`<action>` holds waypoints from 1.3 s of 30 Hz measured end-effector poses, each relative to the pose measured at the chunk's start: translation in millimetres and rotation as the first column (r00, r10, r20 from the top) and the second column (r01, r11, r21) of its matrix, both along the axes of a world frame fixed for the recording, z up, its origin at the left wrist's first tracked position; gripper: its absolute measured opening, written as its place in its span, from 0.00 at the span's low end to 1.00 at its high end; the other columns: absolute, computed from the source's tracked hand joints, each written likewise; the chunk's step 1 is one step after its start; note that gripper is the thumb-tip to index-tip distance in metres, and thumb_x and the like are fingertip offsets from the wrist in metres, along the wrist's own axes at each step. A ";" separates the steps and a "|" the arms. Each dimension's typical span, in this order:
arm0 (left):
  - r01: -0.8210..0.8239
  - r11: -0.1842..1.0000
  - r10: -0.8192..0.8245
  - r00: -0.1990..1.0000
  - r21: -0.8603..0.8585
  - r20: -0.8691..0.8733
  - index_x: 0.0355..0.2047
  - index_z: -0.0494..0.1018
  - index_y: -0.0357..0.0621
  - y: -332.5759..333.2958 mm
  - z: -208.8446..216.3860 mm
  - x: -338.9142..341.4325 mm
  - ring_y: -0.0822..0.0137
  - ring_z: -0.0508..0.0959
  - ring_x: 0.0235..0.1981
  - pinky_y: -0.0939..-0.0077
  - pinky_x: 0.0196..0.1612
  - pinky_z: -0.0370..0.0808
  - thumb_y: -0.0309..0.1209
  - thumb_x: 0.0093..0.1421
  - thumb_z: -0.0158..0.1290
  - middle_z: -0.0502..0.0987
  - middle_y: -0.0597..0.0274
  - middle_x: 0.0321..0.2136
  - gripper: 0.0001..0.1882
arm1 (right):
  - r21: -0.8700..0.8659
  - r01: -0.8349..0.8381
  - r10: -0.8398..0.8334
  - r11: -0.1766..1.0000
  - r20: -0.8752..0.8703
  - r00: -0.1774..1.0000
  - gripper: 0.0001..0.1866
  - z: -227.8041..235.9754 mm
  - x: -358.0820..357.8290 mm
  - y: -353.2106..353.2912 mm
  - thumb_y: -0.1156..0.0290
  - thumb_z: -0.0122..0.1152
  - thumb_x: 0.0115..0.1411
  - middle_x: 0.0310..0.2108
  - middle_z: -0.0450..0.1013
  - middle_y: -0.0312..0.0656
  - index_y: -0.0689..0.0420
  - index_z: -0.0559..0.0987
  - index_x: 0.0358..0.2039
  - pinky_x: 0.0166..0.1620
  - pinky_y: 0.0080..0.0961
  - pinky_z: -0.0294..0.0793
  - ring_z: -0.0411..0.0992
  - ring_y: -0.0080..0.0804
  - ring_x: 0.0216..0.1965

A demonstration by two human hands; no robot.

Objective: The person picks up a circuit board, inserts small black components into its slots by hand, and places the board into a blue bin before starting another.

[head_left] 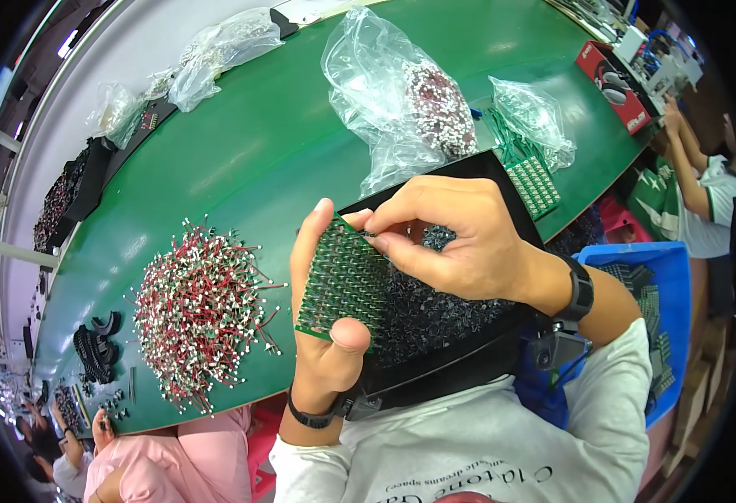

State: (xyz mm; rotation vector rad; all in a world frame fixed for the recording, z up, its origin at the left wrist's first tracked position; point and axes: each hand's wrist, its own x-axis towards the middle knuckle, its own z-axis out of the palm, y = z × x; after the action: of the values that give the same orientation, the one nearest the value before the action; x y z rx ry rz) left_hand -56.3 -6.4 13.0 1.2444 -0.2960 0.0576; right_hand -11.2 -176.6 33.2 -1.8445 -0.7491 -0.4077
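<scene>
1. Table (242,142): bare green strip betw. wire pile (200,314) (L) and board (347,277); wider bare area toward far edge, up to bag (384,109).
2. Tray (468,352): near edge close to shirt (468,440); parts (443,314) inside. Bin (680,281) just beside R arm, limiting room there.
3. Board: raised, tilted, over tray's L side.
4. L hand (322,365): clamped on board; fingers along L edge, thumb at lower edge.
5. R hand (468,230): wrist bent, thumb + index tips close tog. at board's upper R edge; can't tell if gripping a part.
</scene>
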 end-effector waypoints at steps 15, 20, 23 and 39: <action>0.053 0.923 -0.220 0.885 0.380 0.411 0.67 0.52 0.29 20.9 -10.5 19.5 0.48 0.65 0.63 0.60 0.65 0.60 0.58 0.60 0.55 0.61 0.39 0.63 0.50 | -0.014 0.041 -0.043 0.999 -0.158 0.986 0.04 0.3 -6.0 1.6 0.84 0.60 0.52 0.25 0.74 0.35 0.64 0.76 0.29 0.30 0.15 0.72 0.71 0.16 0.26; -0.008 0.964 -0.071 0.955 0.266 0.288 0.68 0.48 0.30 24.6 -14.0 10.0 0.49 0.68 0.58 0.57 0.61 0.65 0.59 0.61 0.53 0.63 0.40 0.59 0.51 | -0.034 0.052 -0.057 0.998 -0.183 0.981 0.06 -12.7 -8.1 -6.0 0.86 0.57 0.53 0.28 0.71 0.35 0.64 0.74 0.32 0.33 0.15 0.70 0.69 0.19 0.28; -0.051 0.922 -0.112 0.914 0.384 0.390 0.66 0.49 0.28 17.4 -14.3 11.5 0.42 0.69 0.56 0.55 0.58 0.67 0.61 0.62 0.49 0.64 0.35 0.56 0.50 | -0.323 0.056 -0.055 0.945 0.012 0.998 0.07 -6.4 -5.7 -12.0 0.85 0.57 0.54 0.29 0.71 0.36 0.64 0.75 0.36 0.36 0.18 0.71 0.70 0.23 0.29; 0.064 0.935 -0.209 0.894 0.349 0.396 0.68 0.45 0.28 13.9 -20.7 12.9 0.40 0.70 0.49 0.54 0.54 0.67 0.68 0.61 0.42 0.66 0.35 0.50 0.55 | 0.110 -0.056 0.089 0.992 -0.326 0.941 0.10 -39.6 11.1 -52.8 0.81 0.52 0.66 0.41 0.72 0.36 0.66 0.75 0.47 0.45 0.16 0.68 0.69 0.19 0.38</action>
State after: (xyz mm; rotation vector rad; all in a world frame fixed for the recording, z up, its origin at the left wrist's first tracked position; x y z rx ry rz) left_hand -43.3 7.5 -7.7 1.5346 -0.8057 0.1657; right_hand -0.1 -229.4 -6.4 -1.7278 -0.5531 -0.0801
